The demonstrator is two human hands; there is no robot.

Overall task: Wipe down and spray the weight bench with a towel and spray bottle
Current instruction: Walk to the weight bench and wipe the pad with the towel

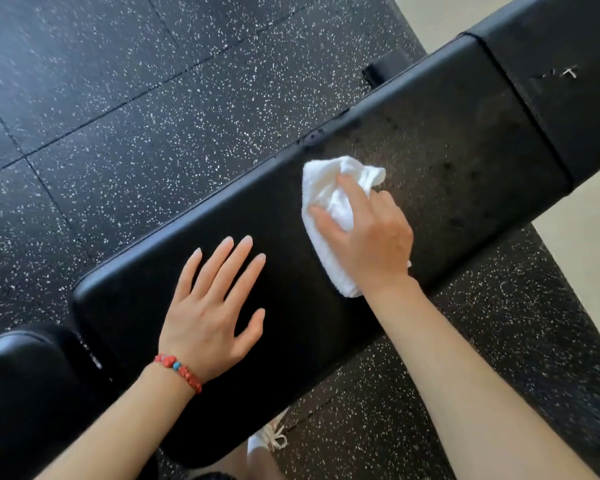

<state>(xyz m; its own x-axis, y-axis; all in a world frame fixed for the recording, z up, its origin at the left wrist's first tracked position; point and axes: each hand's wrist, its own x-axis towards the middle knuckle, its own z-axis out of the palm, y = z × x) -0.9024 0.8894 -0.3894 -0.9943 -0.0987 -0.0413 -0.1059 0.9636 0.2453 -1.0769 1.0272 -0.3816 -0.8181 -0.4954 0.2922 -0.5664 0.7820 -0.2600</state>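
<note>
The black padded weight bench (pixel 447 140) runs diagonally from lower left to upper right. A crumpled white towel (pixel 326 188) lies on the middle of the long pad. My right hand (pixel 368 237) presses on the towel with its fingers curled into the cloth. My left hand (pixel 215 306) rests flat on the pad to the left of the towel, fingers spread and straight, a red bead bracelet on the wrist. The pad beyond the towel looks damp and speckled with droplets. No spray bottle is in view.
A second pad section (pixel 568 74) with a small tear adjoins at the upper right, and another pad (pixel 25 393) sits at the lower left. Black speckled rubber floor tiles (pixel 118 98) surround the bench. My white shoe (pixel 267 439) shows under the bench's near edge.
</note>
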